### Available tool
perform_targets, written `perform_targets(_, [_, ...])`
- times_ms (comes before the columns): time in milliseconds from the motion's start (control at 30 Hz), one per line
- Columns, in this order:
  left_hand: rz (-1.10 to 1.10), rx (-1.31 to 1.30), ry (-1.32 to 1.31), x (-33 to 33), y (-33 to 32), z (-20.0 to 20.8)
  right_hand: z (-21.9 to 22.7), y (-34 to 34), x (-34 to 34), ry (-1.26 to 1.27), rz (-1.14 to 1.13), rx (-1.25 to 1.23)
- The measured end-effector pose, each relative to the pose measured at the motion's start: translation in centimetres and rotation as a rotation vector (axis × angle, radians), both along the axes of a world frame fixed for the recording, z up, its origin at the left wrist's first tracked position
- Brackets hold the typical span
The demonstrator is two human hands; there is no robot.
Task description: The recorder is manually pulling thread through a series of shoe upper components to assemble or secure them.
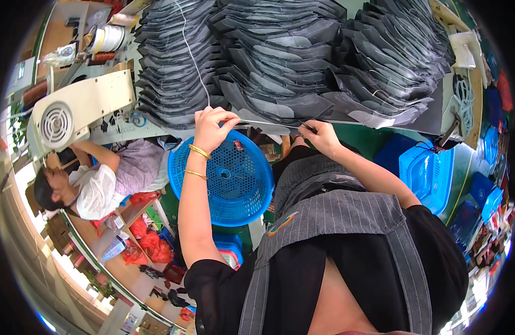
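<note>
At the table's (pixel 448 92) near edge, the left hand (pixel 215 124) pinches white cord (pixel 193 58), the right hand (pixel 323 138) a dark item (pixel 308 128); a hard tug could topple the grey stacks (pixel 277 67) under the cord.

Three dark stacks (pixel 279 50), two gold bracelets (pixel 199 151)

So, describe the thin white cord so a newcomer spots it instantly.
Start with the big stacks of dark pieces. Over the left ones, a thin white cord runs down to the left hand. Unlike the coiled cord at far right, it is strung out.
</note>
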State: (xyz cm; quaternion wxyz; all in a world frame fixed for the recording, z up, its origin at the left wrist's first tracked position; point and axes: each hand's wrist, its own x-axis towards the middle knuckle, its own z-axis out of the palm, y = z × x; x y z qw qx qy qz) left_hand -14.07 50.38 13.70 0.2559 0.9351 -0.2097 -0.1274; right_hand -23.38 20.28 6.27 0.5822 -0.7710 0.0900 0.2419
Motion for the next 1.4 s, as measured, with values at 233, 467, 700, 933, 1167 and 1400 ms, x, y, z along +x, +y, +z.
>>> perform_targets(233, [-0.079,-0.064,0.043,3.7,-0.5,-4.0,-2.0,1.2,0.4,-0.072,-0.145,-0.143])
perform_targets(467, [-0.107,-0.09,-0.071,5.3,-1.3,-5.6,-0.9,1.6,1.3,-0.069,0.058,-0.61])
perform_targets(700, [0.129,-0.286,0.189,4.8,1.1,-5.9,6.3,5.6,5.2,-0.584,0.201,-0.519])
perform_targets(933, [0.094,-0.394,0.147,3.8,2.8,-4.4,4.2,12.0,10.2,-0.6,0.469,-0.684])
perform_targets(1167, [0.23,-0.707,0.656,-8.4,-3.2,-0.6,5.5,3.5,2.2,0.08,0.246,0.07])
perform_targets(1400, [0.208,-0.775,0.737,-3.3,-5.9,-1.4,7.2,3.8,2.9,-0.028,-0.01,0.117])
